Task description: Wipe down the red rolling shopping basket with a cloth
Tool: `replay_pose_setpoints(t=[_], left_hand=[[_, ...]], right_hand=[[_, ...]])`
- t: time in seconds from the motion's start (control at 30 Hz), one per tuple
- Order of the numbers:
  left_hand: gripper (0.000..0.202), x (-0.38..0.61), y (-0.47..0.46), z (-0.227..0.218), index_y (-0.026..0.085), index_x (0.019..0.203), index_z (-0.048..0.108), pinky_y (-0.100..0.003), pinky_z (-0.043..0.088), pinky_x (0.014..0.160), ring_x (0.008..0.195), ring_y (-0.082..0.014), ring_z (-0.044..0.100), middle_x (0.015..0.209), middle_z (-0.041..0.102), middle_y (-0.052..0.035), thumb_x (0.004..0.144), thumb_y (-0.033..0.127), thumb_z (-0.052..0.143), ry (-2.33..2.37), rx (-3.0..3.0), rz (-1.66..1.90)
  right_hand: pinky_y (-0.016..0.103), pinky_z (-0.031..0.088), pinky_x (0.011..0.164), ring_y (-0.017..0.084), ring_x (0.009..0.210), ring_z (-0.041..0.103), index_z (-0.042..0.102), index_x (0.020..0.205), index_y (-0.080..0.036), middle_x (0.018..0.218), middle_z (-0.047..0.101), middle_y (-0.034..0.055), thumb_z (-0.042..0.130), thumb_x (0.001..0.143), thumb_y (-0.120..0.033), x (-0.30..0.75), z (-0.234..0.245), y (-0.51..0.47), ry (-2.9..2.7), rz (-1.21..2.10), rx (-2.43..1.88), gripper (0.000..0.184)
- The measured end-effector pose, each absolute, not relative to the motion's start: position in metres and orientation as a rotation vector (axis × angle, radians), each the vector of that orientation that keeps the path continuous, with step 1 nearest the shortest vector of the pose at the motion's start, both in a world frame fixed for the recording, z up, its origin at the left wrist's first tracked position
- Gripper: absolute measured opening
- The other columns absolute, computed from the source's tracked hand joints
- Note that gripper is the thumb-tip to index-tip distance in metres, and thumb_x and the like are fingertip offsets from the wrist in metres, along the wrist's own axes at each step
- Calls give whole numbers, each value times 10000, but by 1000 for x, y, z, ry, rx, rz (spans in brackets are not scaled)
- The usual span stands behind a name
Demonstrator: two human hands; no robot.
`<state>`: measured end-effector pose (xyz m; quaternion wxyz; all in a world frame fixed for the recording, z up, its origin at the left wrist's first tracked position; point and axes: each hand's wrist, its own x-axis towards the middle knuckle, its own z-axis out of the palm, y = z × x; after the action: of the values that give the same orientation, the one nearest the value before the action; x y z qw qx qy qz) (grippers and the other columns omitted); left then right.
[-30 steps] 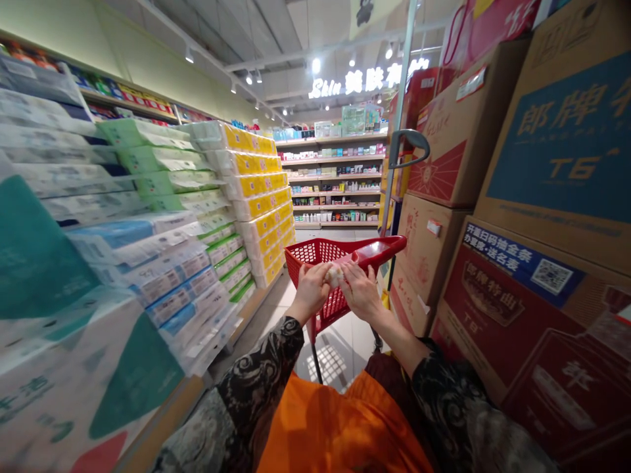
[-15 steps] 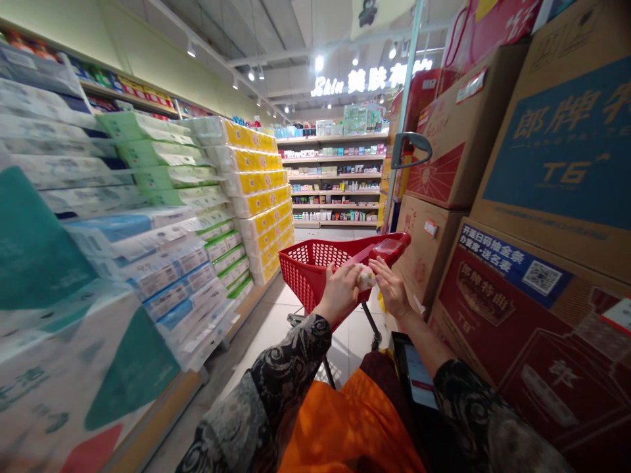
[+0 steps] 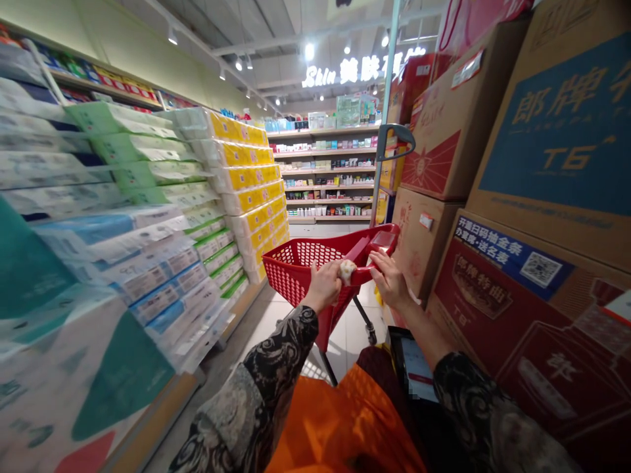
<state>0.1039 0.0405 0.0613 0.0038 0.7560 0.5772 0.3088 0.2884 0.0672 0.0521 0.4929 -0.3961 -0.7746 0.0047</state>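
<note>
Left hand (image 3: 325,286): fingers curled, pinching a bunched white patterned cloth (image 3: 348,270) on the near handle of a red plastic shopping cart (image 3: 290,279). Right hand (image 3: 390,279): fingers slightly bent, tips at the same handle, right of the cloth; can't tell from here if they grip it. Cloth sits between the hands, nearer the left. Cart is directly ahead, angled, perforated basket to the left. Black patterned sleeves (image 3: 280,341), orange garment (image 3: 345,420) on the near side. Lit screen device (image 3: 417,368) under the right forearm. Left: stacked tissue packs, green (image 3: 135,148) and, farther, yellow (image 3: 254,177). Right: stacked cartons (image 3: 513,315), with a grey loop handle (image 3: 397,142) on the far side. Far end: stocked shelves (image 3: 328,172) under a lit "Skin" sign (image 3: 365,67).
</note>
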Motion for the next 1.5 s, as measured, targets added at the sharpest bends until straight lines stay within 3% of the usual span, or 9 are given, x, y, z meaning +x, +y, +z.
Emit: replay_pose_setpoints(t=[0.13,0.3,0.53,0.7,0.87,1.1,1.3,1.5], left_hand=[[451,128,25,50,190,1281,443,-511,52,1131,1222,-185,460,1313,537,-81,838,200,360,1841,2457,1014],[482,124,19,28,160,1342,373,-532,-16,1131,1292,-202,393,1367,478,-122,868,247,372,1805,2620,981],[473,92,31,-1,162,1300,425,-607,49,1102,1286,-229,402,1354,490,-130,849,116,291,2025,2489,871],[472,98,35,-8,155,1302,413,-570,100,1109,1244,-217,438,1324,515,-130,844,121,307,2072,2391,906],[430,86,48,-5,196,1264,442,-577,107,1102,1126,-205,522,1193,602,-87,853,153,320,2051,2382,850],[469,60,68,-14,172,1282,433,-588,115,1107,1166,-223,500,1235,574,-117,831,113,320,2139,2384,838],[533,-7,70,-43,212,1298,441,-659,119,1074,1282,-301,394,1334,487,-171,797,80,315,2355,2212,893],[543,-5,74,-55,177,1347,376,-580,106,1117,1344,-236,316,1421,407,-130,817,93,296,2367,2220,894]], right_hand=[[550,163,1079,301,1319,326,538,1248,-84,1353,475,147,357,907,-345,258,70,34,-2011,-236,-1160,466],[538,100,1084,305,1294,361,563,1225,-96,1312,522,138,371,916,-331,251,73,9,-2043,-383,-1265,433],[485,129,1074,284,1075,549,641,1091,-126,1135,646,128,461,871,-310,281,54,21,-2138,-486,-1263,339],[474,109,1064,270,1006,547,634,1082,-146,1097,652,106,497,836,-295,275,48,23,-2259,-452,-1224,319],[455,117,1056,269,1015,519,620,1106,-134,1089,646,99,504,809,-297,269,46,35,-2311,-406,-1151,358],[463,76,1087,253,1039,532,628,1094,-166,1126,645,83,468,828,-266,261,45,68,-2318,-355,-1140,326],[535,22,1093,287,1188,459,583,1173,-132,1237,585,120,463,813,-226,247,36,73,-2252,-387,-1206,391],[562,81,1090,310,1271,380,549,1228,-84,1329,499,160,478,802,-209,189,30,73,-2378,-336,-1171,450]])
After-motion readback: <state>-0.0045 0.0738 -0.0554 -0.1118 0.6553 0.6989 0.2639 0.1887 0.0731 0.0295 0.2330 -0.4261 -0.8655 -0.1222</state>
